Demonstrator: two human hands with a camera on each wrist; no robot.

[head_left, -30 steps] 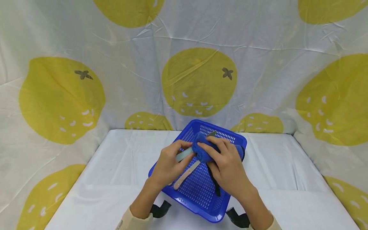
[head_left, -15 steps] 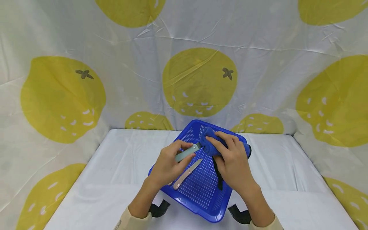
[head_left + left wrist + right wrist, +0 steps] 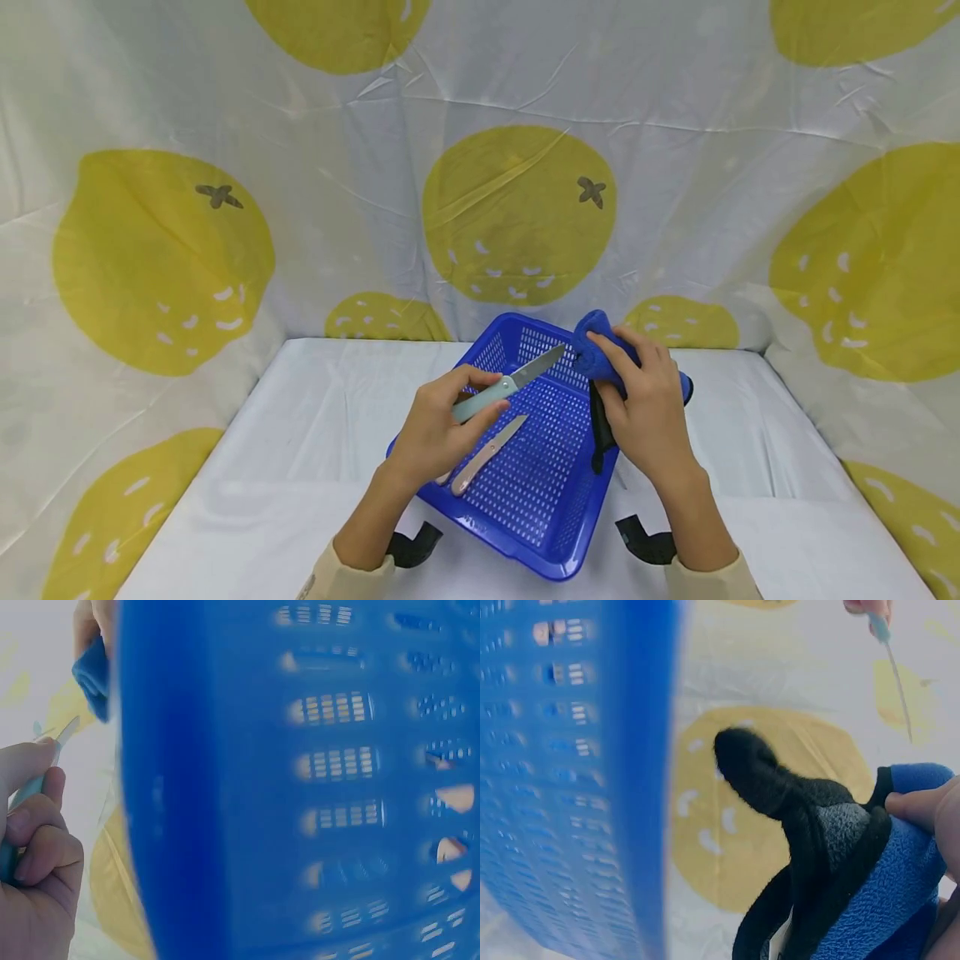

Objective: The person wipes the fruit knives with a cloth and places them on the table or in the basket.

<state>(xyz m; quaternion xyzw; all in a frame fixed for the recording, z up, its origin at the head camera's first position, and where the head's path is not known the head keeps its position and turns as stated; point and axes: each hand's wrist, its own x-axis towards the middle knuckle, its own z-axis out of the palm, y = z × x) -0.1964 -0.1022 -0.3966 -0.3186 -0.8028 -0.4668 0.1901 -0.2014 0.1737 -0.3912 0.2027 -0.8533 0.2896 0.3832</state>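
Note:
My left hand (image 3: 442,421) pinches the pale green handle of a small knife (image 3: 483,402) above the basket. Its bare metal blade points up and to the right, toward the cloth but apart from it. A folded blue cloth with black edging (image 3: 597,354) is gripped in my right hand (image 3: 647,396), over the basket's right rim. One black end of the cloth hangs down, seen large in the right wrist view. Below the hands lies a second knife with a pinkish handle (image 3: 480,462), inside the blue plastic basket (image 3: 547,567).
Part of another light handle (image 3: 442,478) shows beside the pinkish knife, mostly hidden by my left hand. The basket stands at a slant on a white-covered table (image 3: 300,433). Behind it hangs a white curtain with yellow fruit prints (image 3: 517,217).
My right hand has drawn the blue cloth along the blade and off its tip, to the right. The blade, earlier wrapped, is now bare. My left hand has stayed nearly still.

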